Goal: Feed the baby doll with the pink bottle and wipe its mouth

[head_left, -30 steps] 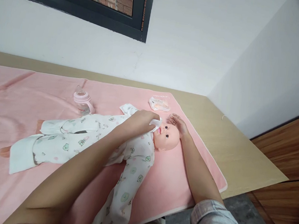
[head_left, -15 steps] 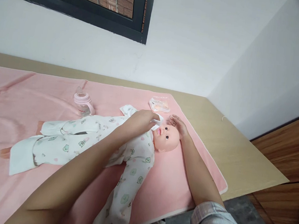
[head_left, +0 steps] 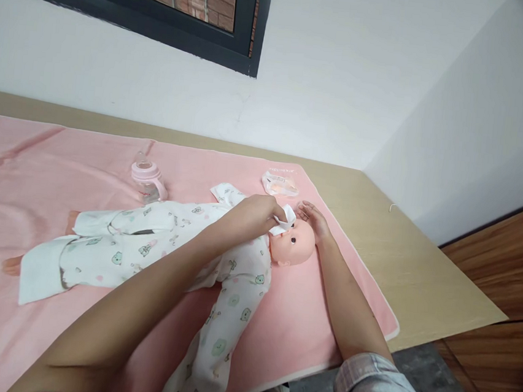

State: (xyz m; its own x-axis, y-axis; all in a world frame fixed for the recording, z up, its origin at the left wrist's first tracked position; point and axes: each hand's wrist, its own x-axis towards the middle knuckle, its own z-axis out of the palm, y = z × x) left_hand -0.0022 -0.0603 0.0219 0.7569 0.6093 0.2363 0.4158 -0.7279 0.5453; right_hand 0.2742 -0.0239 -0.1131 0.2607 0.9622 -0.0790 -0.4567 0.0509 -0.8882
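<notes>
A baby doll (head_left: 306,242) lies on its back in white patterned pyjamas (head_left: 166,230), its head toward the right. My left hand (head_left: 260,214) pinches a small white tissue (head_left: 284,221) against the doll's face, over its mouth and part of the cheek. Beside the crown of the doll's head, my right hand (head_left: 313,221) rests with slightly curved, parted fingers and nothing in them. Its palm side touches or almost touches the head; I cannot tell which. My left forearm hides part of the doll's body.
A pink baby bottle (head_left: 148,179) stands beyond the doll's legs. Near the head lies a clear plastic packet (head_left: 280,184). A pink blanket (head_left: 295,328) covers much of the tan table (head_left: 378,232), which meets a white wall with a dark-framed window (head_left: 167,17).
My left hand has moved slightly right, bringing the tissue over the doll's mouth and toward one eye. My right hand stays by the head.
</notes>
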